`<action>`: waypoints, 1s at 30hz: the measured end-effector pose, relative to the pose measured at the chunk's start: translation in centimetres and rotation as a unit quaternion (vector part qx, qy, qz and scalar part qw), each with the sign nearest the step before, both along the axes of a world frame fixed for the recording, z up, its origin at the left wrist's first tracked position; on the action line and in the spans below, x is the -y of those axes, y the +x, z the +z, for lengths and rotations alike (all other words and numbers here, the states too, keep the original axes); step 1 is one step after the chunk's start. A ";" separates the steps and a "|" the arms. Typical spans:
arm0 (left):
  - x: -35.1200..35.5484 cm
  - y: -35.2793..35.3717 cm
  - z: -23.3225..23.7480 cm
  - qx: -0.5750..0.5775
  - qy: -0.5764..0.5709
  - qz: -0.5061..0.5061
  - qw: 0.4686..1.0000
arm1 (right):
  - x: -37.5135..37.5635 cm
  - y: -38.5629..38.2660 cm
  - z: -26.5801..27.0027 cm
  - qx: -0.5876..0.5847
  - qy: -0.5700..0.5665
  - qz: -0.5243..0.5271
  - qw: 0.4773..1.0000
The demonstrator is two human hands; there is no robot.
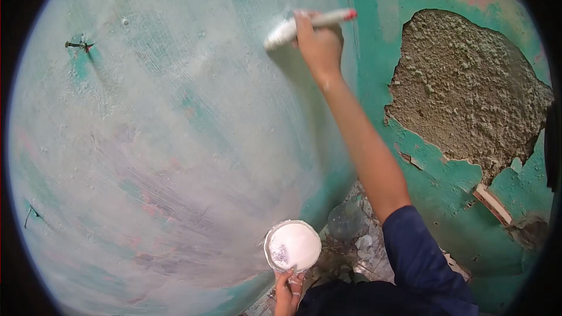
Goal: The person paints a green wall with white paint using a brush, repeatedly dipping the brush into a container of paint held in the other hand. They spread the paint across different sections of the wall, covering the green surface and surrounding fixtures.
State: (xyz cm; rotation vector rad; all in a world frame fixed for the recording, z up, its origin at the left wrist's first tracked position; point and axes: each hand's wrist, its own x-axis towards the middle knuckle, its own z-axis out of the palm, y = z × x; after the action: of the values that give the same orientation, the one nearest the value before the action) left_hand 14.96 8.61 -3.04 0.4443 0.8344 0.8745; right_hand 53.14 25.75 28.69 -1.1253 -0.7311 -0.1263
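My right hand (321, 47) is closed around a paintbrush (280, 35) with a pale handle that ends in red. The white-coated bristles are at the upper part of the wall (193, 82), which carries streaky, thin white paint over green. Whether the tips press on the surface at this instant is hard to tell. Low in the view, my left hand (287, 292) grips a round tub (267, 251) from its near side. White paint (300, 241) lies inside it, with a greyish patch at the lower left.
A bent nail (79, 44) sticks out at upper left, another small metal piece (30, 213) lower down. The adjoining green wall (380, 41) has a large rough patch of bare plaster (468, 88). Debris (367, 246) litters the floor beside a rounded, see-through object (345, 221).
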 end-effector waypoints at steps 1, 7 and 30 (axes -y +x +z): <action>0.0 0.3 0.0 0.008 0.011 0.005 1.000 | -0.9 0.3 1.2 0.001 0.004 0.001 1.000; 0.1 0.3 -0.2 0.025 0.018 0.022 0.999 | -2.1 -0.6 -4.4 -0.120 0.148 0.099 0.977; -0.8 -0.1 -0.4 0.018 0.000 0.003 1.000 | -2.2 -1.8 5.9 -0.006 0.135 0.058 0.989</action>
State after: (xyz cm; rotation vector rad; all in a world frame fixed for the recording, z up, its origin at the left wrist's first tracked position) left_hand 14.89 9.36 -3.39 0.4242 0.8035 0.8862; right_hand 51.32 27.97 34.55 -0.8236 -0.7425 -0.1151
